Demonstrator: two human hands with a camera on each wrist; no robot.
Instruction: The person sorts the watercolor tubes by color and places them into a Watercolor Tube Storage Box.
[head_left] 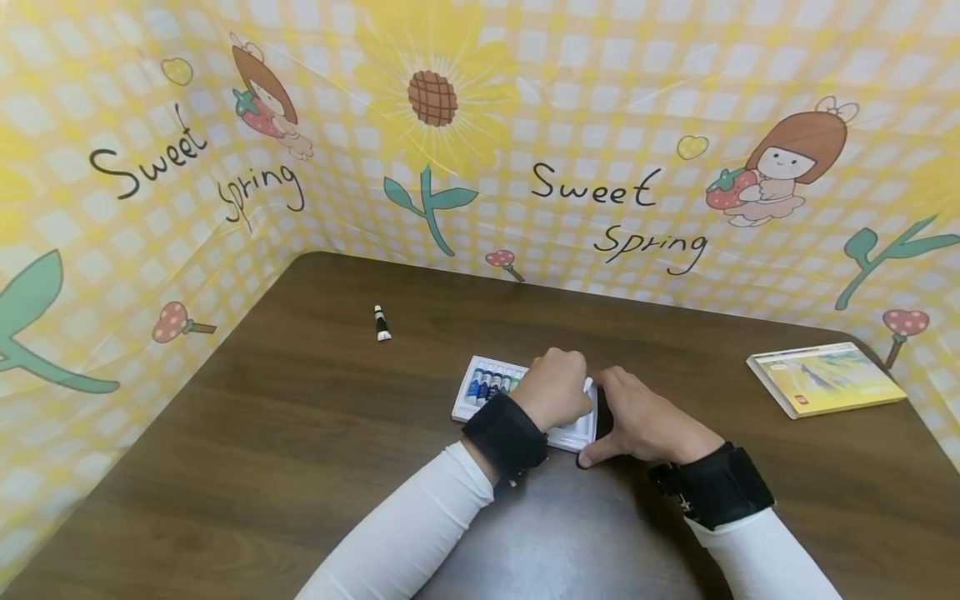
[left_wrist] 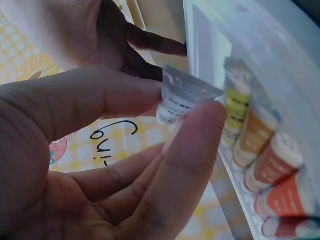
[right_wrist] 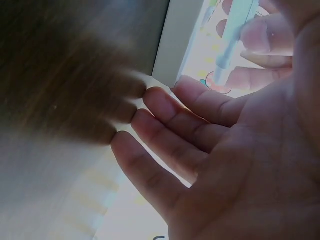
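Note:
My left hand (head_left: 553,387) pinches a small paint tube (left_wrist: 180,97) between thumb and fingers, above the right part of a white plastic tray (head_left: 461,412). The tube has a white label and a flat crimped end. Blue and green paint tubes (head_left: 486,385) lie in a row at the tray's left; yellow, orange, brown and red tubes (left_wrist: 260,137) show in the left wrist view. At the tray's right end is my right hand (head_left: 651,418), its fingers extended and fingertips on the table (right_wrist: 60,100) by the tray's edge. The left hand hides the tray's middle.
A paint tube with a black band (head_left: 382,325) lies alone at the back left of the table. At the far right sits a flat yellow box (head_left: 832,379) with a picture on it. Yellow checked cloth (head_left: 585,108) walls off the back and sides.

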